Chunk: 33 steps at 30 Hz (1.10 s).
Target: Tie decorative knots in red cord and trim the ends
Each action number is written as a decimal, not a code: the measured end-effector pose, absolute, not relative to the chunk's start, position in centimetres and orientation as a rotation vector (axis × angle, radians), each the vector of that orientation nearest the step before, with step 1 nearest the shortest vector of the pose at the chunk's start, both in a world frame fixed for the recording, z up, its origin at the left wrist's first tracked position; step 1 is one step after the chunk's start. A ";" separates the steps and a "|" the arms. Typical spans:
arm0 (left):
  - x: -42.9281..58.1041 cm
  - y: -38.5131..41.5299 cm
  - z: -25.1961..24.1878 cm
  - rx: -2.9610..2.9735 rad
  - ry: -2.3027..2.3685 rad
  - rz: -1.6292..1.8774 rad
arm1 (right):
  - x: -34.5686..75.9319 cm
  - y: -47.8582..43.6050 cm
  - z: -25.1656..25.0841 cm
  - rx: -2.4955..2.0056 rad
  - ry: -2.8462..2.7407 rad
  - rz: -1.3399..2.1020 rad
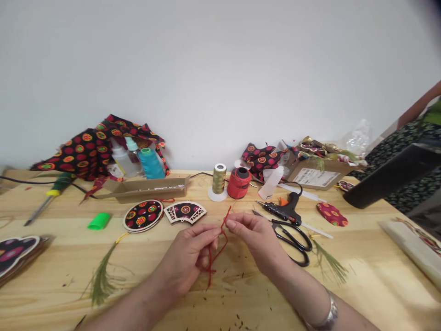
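Note:
A length of red cord runs between my two hands above the table, looped, with its ends hanging below. My left hand pinches it between thumb and fingers. Close beside, my right hand pinches the cord near its upper end. Just beyond my hands lies a fan-shaped wooden ornament with patterned fabric in it. To its left is a round fabric ornament tied to a green tassel. Black-handled scissors lie beside my right hand.
A glue gun, red thread spool and gold thread spool stand or lie further back. A cardboard box sits at back right, near a black cylinder and another person. At left lies a screwdriver.

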<state>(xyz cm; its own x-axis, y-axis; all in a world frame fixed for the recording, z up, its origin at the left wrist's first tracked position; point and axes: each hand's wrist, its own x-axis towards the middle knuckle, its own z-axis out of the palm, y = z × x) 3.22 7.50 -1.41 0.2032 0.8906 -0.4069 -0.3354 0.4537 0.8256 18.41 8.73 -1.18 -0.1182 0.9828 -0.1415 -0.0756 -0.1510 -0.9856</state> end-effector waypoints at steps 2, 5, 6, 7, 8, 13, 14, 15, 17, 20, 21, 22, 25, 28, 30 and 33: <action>3.3 7.3 -1.5 0.702 1.030 0.918 | 18.3 8.6 -1.1 -1.137 -1.071 1.542; 3.4 7.1 -1.6 0.754 1.032 0.879 | 18.2 8.3 -0.7 -1.114 -1.047 1.553; 3.4 7.1 -1.6 0.769 1.033 0.870 | 18.2 8.2 -0.6 -1.113 -1.045 1.554; 3.4 7.1 -1.6 0.784 1.033 0.862 | 18.1 8.1 -0.6 -1.108 -1.036 1.562; 3.4 7.1 -1.6 0.798 1.032 0.856 | 18.1 8.1 -0.6 -1.100 -1.020 1.577; 3.5 7.2 -1.6 0.848 1.031 0.829 | 18.0 8.1 -0.9 -1.084 -0.991 1.652; 3.6 7.1 -1.6 0.853 1.033 0.823 | 18.0 8.1 -0.9 -1.111 -1.020 1.637; 3.6 7.1 -1.6 0.857 1.036 0.818 | 18.0 8.1 -0.9 -1.144 -1.056 1.610; 3.6 7.1 -1.5 0.862 1.045 0.808 | 18.0 8.2 -0.8 -1.206 -1.130 1.539; 3.6 7.0 -1.4 0.879 1.050 0.809 | 18.1 8.2 -0.8 -1.245 -1.182 1.510; 3.6 6.9 -1.4 0.885 1.052 0.814 | 18.1 8.3 -0.8 -1.250 -1.181 1.523; 3.6 6.9 -1.5 0.890 1.055 0.821 | 18.2 8.3 -0.8 -1.254 -1.181 1.531; 3.5 6.9 -1.6 0.895 1.069 0.834 | 18.3 8.3 -0.9 -1.267 -1.222 1.493; 3.6 7.0 -1.7 0.888 1.077 0.847 | 18.4 8.4 -0.8 -1.262 -1.276 1.463; 3.6 7.1 -1.6 0.860 1.078 0.868 | 18.4 8.4 -0.7 -1.250 -1.288 1.518; 3.6 7.2 -1.5 0.814 1.075 0.896 | 18.4 8.3 -0.7 -1.217 -1.282 1.654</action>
